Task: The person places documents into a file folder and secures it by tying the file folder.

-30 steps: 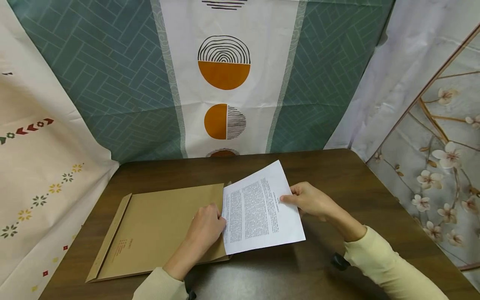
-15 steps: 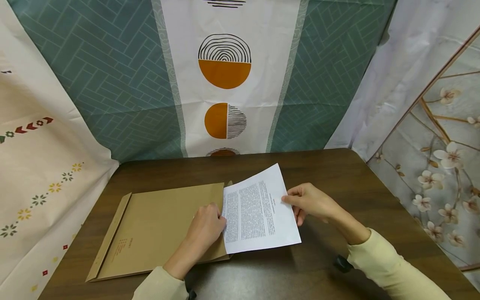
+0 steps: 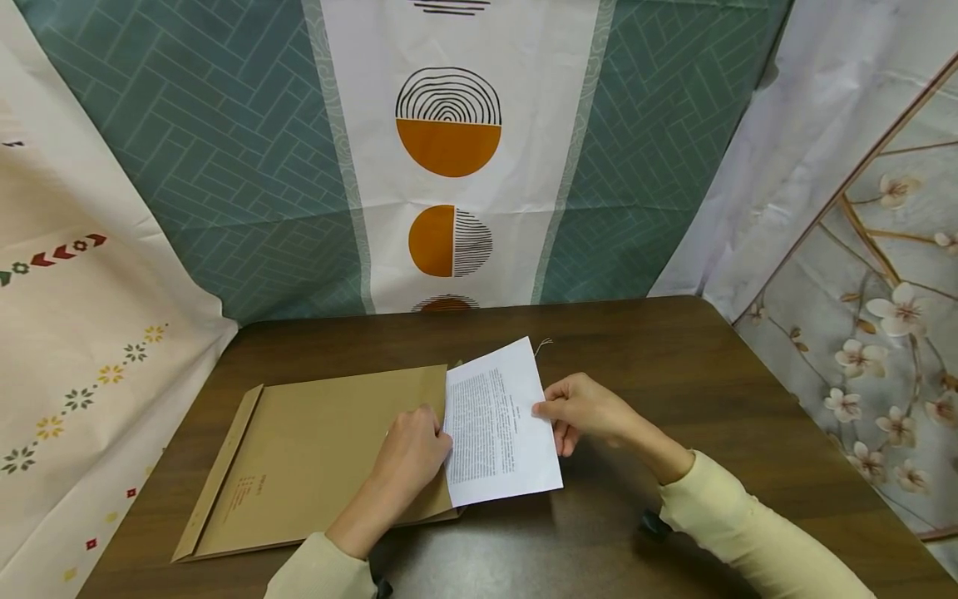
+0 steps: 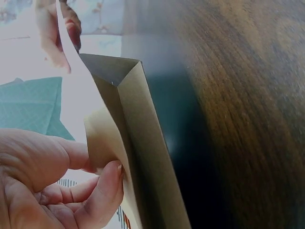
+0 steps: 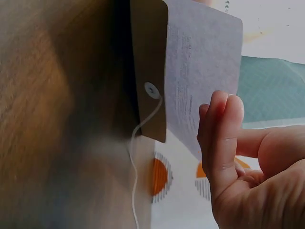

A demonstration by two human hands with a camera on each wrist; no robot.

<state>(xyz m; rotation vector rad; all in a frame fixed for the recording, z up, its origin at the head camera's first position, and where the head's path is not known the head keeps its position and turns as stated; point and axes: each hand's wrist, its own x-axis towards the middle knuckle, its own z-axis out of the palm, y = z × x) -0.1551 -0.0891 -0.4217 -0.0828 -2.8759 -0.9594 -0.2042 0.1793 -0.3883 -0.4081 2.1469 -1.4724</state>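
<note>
A brown paper document envelope (image 3: 329, 449) lies on the table with its mouth facing right. A printed white sheet (image 3: 494, 457) sticks out of that mouth, its left part hidden inside. My left hand (image 3: 412, 449) pinches the top layer of the envelope at the mouth. In the left wrist view, this layer is lifted and the mouth gapes beneath it. My right hand (image 3: 584, 412) pinches the sheet's outer edge between thumb and fingers. Under the sheet, the right wrist view shows the envelope's flap (image 5: 148, 62) with a white button (image 5: 152, 90) and a string (image 5: 135, 167).
The dark wooden table (image 3: 674, 358) extends to the right of the envelope. Behind it hangs a green and white patterned cloth (image 3: 516, 208). Other printed cloths hang at the left (image 3: 90, 349) and right (image 3: 846, 399).
My right hand has moved left with the sheet, and less of the sheet shows outside the envelope. The flap's string has come into view behind the sheet. My left hand stays in place.
</note>
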